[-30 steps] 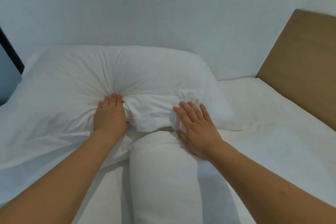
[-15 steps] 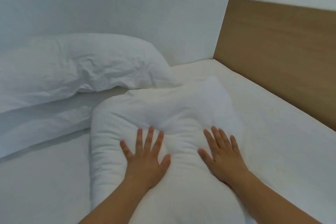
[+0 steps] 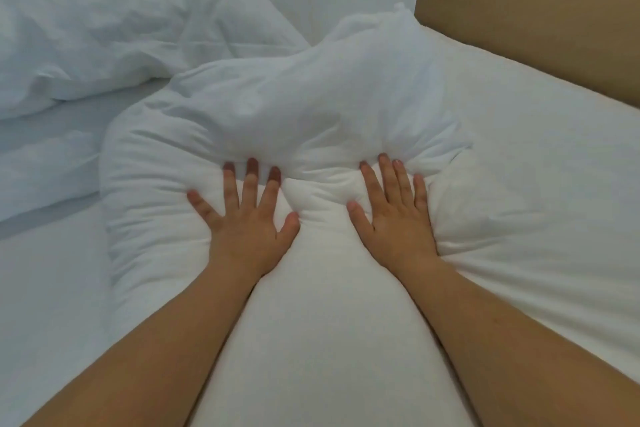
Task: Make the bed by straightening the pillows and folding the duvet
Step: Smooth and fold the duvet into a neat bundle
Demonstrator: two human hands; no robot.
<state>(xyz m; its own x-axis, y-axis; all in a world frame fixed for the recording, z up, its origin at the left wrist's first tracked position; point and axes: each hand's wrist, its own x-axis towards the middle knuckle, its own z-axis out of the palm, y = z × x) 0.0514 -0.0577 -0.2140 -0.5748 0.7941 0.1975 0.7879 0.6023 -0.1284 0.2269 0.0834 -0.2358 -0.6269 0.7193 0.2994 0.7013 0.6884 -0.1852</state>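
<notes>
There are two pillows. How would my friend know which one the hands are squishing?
Find the brown headboard on the right. The near pillow lies in front of it, stretching toward the camera, with the left hand and right hand pressed flat into it. The other pillow sits far left by the wall, untouched.

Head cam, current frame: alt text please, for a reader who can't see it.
Two bare hands, left hand and right hand, press flat with fingers spread into a white pillow on a white bed sheet. A second pillow lies at upper left against the wall; a wooden headboard stands at upper right.
</notes>
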